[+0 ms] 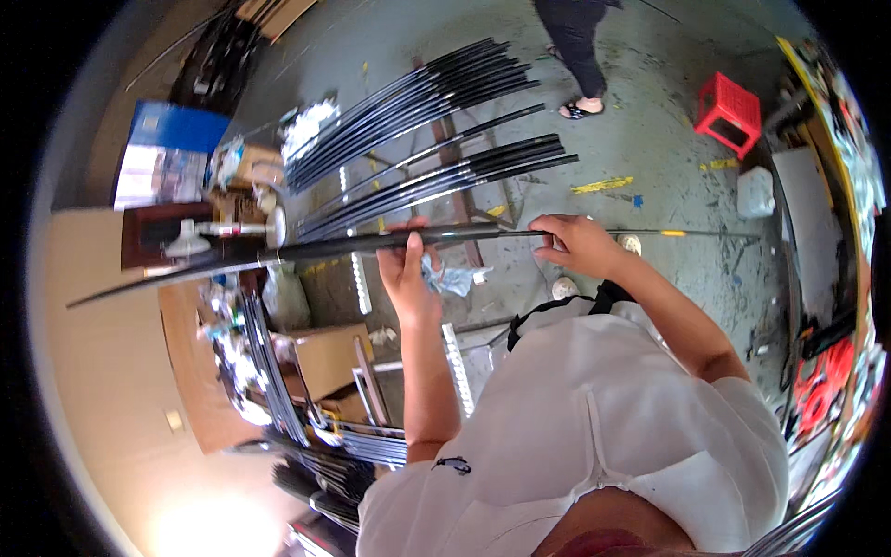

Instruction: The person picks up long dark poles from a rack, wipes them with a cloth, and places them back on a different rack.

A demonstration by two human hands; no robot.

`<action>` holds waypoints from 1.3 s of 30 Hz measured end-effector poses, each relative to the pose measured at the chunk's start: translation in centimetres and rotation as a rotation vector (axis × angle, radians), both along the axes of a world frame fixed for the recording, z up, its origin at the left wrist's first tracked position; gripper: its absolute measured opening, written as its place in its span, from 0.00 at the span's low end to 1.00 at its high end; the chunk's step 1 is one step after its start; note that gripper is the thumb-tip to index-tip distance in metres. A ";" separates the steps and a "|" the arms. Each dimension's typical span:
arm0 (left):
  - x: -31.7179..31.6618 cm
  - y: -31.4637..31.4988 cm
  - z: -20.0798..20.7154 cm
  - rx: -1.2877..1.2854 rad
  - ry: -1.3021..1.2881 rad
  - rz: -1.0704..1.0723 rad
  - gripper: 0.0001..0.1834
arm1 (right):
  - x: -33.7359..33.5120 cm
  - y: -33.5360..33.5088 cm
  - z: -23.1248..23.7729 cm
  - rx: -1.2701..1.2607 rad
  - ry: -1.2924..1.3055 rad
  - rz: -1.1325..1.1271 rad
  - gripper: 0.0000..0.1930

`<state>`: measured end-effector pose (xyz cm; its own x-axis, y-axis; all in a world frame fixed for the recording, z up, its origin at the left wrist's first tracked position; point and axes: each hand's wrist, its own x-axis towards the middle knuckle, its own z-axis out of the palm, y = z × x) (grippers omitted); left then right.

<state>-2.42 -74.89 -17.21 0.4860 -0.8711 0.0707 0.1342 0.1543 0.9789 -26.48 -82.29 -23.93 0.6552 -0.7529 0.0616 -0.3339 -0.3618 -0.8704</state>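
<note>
A long black telescopic-looking rod [325, 248] lies across in front of me, its thick part to the left and a thin section [650, 231] with a yellow mark running out to the right. My left hand [406, 274] is closed round the thick part, thumb on top. Just right of its wrist hangs a pale blue cloth [453, 278]; whether the hand holds it too I cannot tell. My right hand [577, 247] is closed on the thin section, its fingertips pinched near where it leaves the thicker tube.
Many similar black rods [418, 102] rest on a rack ahead. A person in dark trousers [577, 46] stands beyond, near a red stool [729, 113] and a white jug [755, 193]. Cartons [334, 367] and a white fan [190, 239] are at left.
</note>
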 end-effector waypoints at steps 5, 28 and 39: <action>2.0 0.5 4.5 -0.078 -0.088 0.135 0.13 | -1.4 -2.2 -4.8 -0.093 0.197 0.030 0.12; -9.2 32.8 -20.1 1.324 -0.228 1.039 0.20 | -10.6 -11.4 -26.0 0.501 0.271 -0.038 0.25; -24.1 34.6 -27.7 1.608 0.140 0.847 0.20 | -9.8 -12.0 -22.3 0.618 0.478 0.011 0.24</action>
